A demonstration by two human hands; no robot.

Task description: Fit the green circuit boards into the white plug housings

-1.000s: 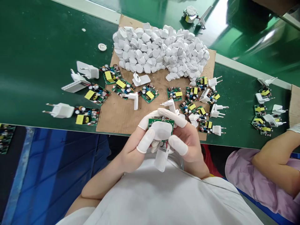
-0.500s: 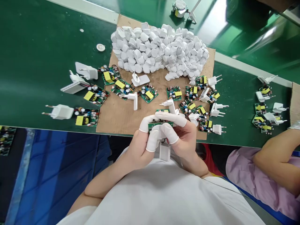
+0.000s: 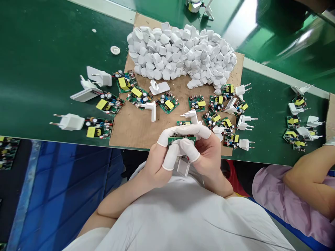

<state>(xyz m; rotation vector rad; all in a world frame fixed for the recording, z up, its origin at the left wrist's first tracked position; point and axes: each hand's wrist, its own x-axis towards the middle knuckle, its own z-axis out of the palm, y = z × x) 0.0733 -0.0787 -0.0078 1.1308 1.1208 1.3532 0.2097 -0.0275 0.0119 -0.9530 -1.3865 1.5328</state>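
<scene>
Board [image 3: 175, 139] between thumbs [image 3: 171, 158] and fingers [image 3: 183, 130]

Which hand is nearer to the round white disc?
Left: the left hand is below and right of the disc; the right hand is farther right.

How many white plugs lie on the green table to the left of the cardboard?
3: the front plug, near the table's edge; the middle plug, beyond it; and the back plug, farthest off. No others show there.

Bright, crisp, green surface [image 3: 274, 57] glaring; edges stretched
</scene>
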